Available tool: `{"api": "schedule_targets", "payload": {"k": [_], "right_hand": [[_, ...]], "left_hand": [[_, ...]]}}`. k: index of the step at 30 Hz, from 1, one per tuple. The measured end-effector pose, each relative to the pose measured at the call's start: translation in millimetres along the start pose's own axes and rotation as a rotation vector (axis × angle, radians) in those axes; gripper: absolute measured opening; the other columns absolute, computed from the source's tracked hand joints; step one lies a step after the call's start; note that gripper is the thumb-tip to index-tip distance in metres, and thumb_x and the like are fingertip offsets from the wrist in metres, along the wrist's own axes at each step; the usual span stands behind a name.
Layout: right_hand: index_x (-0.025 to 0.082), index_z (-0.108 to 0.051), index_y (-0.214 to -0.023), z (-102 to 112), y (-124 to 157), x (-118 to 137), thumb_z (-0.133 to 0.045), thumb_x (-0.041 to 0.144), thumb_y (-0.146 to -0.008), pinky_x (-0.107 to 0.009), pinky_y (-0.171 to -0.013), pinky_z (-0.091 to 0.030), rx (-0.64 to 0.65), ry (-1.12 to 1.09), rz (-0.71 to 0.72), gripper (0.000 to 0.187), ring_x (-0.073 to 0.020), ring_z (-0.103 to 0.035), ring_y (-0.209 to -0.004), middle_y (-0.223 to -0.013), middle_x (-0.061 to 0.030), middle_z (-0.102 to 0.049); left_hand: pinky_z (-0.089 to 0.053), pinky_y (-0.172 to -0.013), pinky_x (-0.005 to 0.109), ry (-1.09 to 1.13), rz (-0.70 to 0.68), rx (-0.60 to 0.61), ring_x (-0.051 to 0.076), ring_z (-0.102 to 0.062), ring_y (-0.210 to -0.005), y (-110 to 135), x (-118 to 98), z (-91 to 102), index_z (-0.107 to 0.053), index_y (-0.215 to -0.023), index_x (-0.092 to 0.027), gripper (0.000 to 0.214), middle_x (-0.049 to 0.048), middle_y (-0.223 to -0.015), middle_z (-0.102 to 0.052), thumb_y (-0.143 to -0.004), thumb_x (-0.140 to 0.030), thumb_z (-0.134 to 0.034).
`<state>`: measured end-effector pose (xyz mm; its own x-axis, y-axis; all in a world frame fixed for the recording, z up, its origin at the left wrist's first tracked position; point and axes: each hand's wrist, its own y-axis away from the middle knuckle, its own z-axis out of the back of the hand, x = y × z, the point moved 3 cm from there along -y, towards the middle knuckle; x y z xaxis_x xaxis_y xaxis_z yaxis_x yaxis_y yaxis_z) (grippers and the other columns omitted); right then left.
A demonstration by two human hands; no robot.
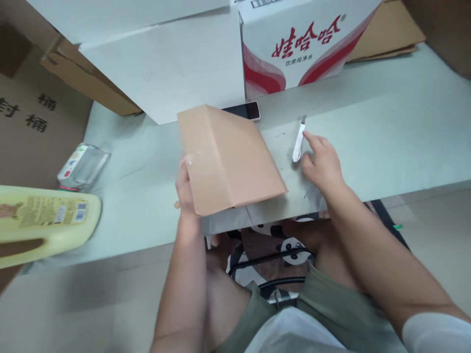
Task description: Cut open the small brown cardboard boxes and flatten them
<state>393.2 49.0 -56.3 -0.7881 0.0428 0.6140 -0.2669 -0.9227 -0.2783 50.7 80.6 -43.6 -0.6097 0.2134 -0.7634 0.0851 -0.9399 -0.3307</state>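
My left hand (184, 189) grips the left edge of a brown cardboard piece (243, 157) with a crease down it. The cardboard is tilted up off the table near its front edge, and most of my left fingers are behind it. A white utility knife (299, 144) with its blade out lies to the right of the cardboard. My right hand (322, 164) is beside the knife, index finger stretched to its handle and thumb apart. The fingertip appears to touch the handle; the other fingers are partly curled, not wrapped round it.
Behind the cardboard is a dark-screened phone (252, 111), partly covered. White cartons (176, 68) and a red-and-white water carton (294, 49) stand along the back. At left are a clear plastic container (86, 164), a yellow jug (69, 220) and a large brown box (33, 117). Flat cardboard (390, 32) lies back right.
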Motion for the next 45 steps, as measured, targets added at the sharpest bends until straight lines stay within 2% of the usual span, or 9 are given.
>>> {"api": "schedule_targets", "payload": {"k": [3,5,10,17,22,25,32,40,45], "right_hand": [[0.021,-0.075,-0.092,-0.6,5.0,11.9,-0.052,0.033,-0.083,-0.055,-0.1,-0.051,0.158,-0.307,-0.125,0.027,-0.035,-0.067,-0.109,-0.105,-0.0115,-0.075],[0.023,-0.071,-0.079,-1.1,10.7,23.3,-0.052,0.046,-0.085,-0.051,-0.094,-0.055,0.288,-0.663,-0.198,0.03,-0.033,-0.07,-0.104,-0.093,-0.0075,-0.075],[0.027,-0.068,-0.101,9.0,22.2,48.6,-0.063,0.061,-0.076,-0.049,-0.096,-0.057,0.405,-1.16,-0.245,0.042,-0.0325,-0.067,-0.117,-0.11,-0.0046,-0.075],[0.03,-0.057,-0.134,5.6,26.4,52.8,-0.058,0.083,-0.074,-0.055,-0.113,-0.047,0.486,-1.085,-0.025,0.08,-0.0366,-0.049,-0.142,-0.144,-0.0063,-0.061],[0.032,-0.039,-0.153,-1.8,27.6,52.3,-0.079,0.065,-0.072,-0.05,-0.126,-0.032,0.498,-0.877,0.154,0.096,-0.0322,-0.036,-0.153,-0.164,-0.0057,-0.04],[0.032,-0.037,-0.155,-4.0,26.6,51.9,-0.079,0.066,-0.072,-0.052,-0.125,-0.033,0.458,-0.815,0.162,0.1,-0.0336,-0.037,-0.151,-0.163,-0.0067,-0.041],[0.034,-0.045,-0.149,-5.4,24.3,43.6,-0.073,0.069,-0.076,-0.054,-0.122,-0.036,0.273,-0.777,0.088,0.086,-0.0356,-0.045,-0.146,-0.15,-0.0055,-0.056],[0.031,-0.047,-0.145,-7.8,24.1,41.6,-0.071,0.07,-0.077,-0.051,-0.116,-0.045,0.247,-0.761,0.048,0.082,-0.0347,-0.051,-0.14,-0.147,-0.0077,-0.057],[0.031,-0.051,-0.136,-7.0,25.2,43.5,-0.073,0.067,-0.076,-0.048,-0.105,-0.053,0.237,-0.784,-0.011,0.074,-0.0328,-0.059,-0.129,-0.136,-0.0072,-0.064]], "left_hand": [[-0.061,-0.084,0.037,0.341,0.041,0.001,0.026,-0.073,-0.102,3.0,-3.3,-1.2,-0.076,-0.11,-0.022,0.08,0.0098,-0.103,-0.077,-0.095,-0.077,-0.02],[-0.059,-0.09,0.039,0.624,0.094,0.021,0.028,-0.072,-0.109,4.2,-5.8,-0.9,-0.075,-0.115,-0.025,0.076,0.009,-0.116,-0.076,-0.088,-0.082,-0.033],[-0.058,-0.08,0.034,0.808,0.282,0.102,0.025,-0.072,-0.094,2.5,-6.8,3.0,-0.076,-0.099,-0.022,0.049,0.0069,-0.099,-0.076,-0.061,-0.05,-0.086],[-0.055,-0.067,0.03,0.832,0.368,-0.053,0.017,-0.067,-0.071,-6.3,3.8,11.9,-0.069,-0.085,-0.023,0.027,0.0,-0.081,-0.072,-0.061,-0.031,-0.08],[-0.053,-0.066,0.029,0.829,0.454,-0.077,0.016,-0.066,-0.068,-8.9,12.0,12.5,-0.07,-0.084,-0.022,0.029,0.0005,-0.079,-0.072,-0.059,-0.032,-0.081],[-0.054,-0.07,0.031,0.831,0.461,-0.063,0.02,-0.069,-0.078,-6.7,8.4,12.2,-0.071,-0.088,-0.022,0.033,0.0034,-0.087,-0.074,-0.061,-0.037,-0.083],[-0.054,-0.094,0.045,1.03,0.413,0.195,0.036,-0.061,-0.125,7.0,-23.4,8.2,-0.065,-0.128,-0.029,0.066,0.0092,-0.133,-0.067,-0.075,-0.069,-0.065],[-0.048,-0.105,0.044,0.925,0.268,0.175,0.034,-0.056,-0.133,4.0,-20.7,-3.0,-0.065,-0.126,-0.03,0.063,0.0066,-0.138,-0.064,-0.08,-0.072,-0.061],[-0.053,-0.095,0.039,0.807,0.297,0.051,0.03,-0.067,-0.116,2.7,-5.4,-2.5,-0.07,-0.112,-0.024,0.057,0.0085,-0.116,-0.073,-0.083,-0.072,-0.06]]}}
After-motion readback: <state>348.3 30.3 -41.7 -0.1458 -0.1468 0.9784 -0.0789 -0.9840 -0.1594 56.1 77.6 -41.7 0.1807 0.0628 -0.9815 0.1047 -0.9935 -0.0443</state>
